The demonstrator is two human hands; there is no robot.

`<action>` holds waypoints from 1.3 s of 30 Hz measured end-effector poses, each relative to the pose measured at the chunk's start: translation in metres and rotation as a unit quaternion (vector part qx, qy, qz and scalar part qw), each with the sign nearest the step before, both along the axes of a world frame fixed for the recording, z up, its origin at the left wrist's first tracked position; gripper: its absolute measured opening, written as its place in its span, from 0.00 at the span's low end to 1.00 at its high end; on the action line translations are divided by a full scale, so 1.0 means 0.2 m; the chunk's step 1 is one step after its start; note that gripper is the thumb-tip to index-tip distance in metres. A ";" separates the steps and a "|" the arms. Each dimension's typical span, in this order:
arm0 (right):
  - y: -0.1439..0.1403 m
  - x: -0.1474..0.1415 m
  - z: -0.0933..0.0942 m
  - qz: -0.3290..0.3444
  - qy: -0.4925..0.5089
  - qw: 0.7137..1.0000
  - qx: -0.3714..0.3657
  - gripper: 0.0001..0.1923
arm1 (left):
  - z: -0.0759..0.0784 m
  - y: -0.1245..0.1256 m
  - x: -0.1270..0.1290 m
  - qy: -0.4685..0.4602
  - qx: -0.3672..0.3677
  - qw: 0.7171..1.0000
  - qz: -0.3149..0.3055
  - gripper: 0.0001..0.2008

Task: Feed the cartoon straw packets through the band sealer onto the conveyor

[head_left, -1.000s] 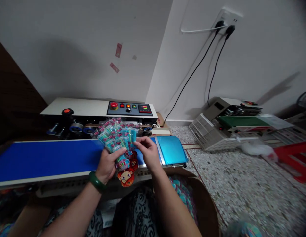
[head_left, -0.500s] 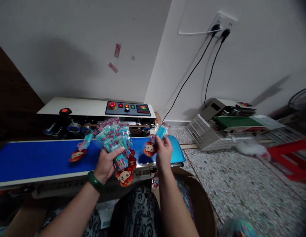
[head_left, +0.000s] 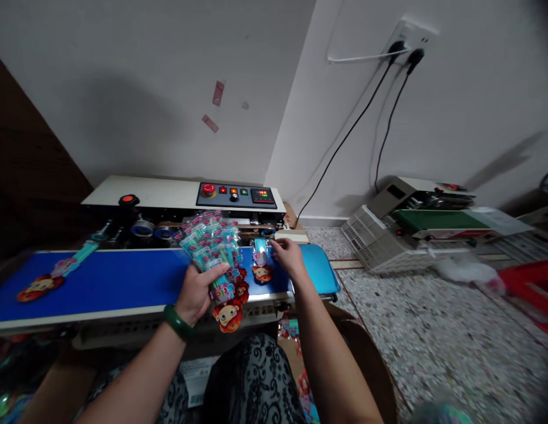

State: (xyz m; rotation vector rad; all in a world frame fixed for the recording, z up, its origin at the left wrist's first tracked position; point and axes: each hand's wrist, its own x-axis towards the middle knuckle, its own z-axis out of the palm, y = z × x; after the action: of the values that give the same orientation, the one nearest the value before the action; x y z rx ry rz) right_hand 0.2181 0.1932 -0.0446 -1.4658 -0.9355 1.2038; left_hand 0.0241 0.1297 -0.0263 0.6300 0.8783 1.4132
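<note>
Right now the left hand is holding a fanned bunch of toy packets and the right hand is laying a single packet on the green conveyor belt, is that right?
Not quite: the conveyor belt is blue, not green, as the head view shows. The left hand does hold a fanned bunch of toy packets, and the right hand is laying a single packet on that belt.

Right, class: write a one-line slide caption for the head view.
Left hand grips fanned packets; right hand touches one packet on the blue belt.

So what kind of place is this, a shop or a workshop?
Probably a small packing workshop: a sealing machine with a blue conveyor belt, a second machine on the floor, and a fan of toy packets in hand.
</note>
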 end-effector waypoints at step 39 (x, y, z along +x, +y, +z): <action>0.03 0.05 -0.04 -0.024 0.041 0.999 -0.026 0.08 | -0.02 0.00 0.03 0.014 -0.002 1.000 -0.013 0.19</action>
State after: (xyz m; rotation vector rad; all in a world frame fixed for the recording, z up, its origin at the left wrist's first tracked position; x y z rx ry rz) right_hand 0.2272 0.1989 -0.0531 -1.4605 -0.8159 1.2513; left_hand 0.0293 0.1305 -0.0311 0.6578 0.8920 1.3827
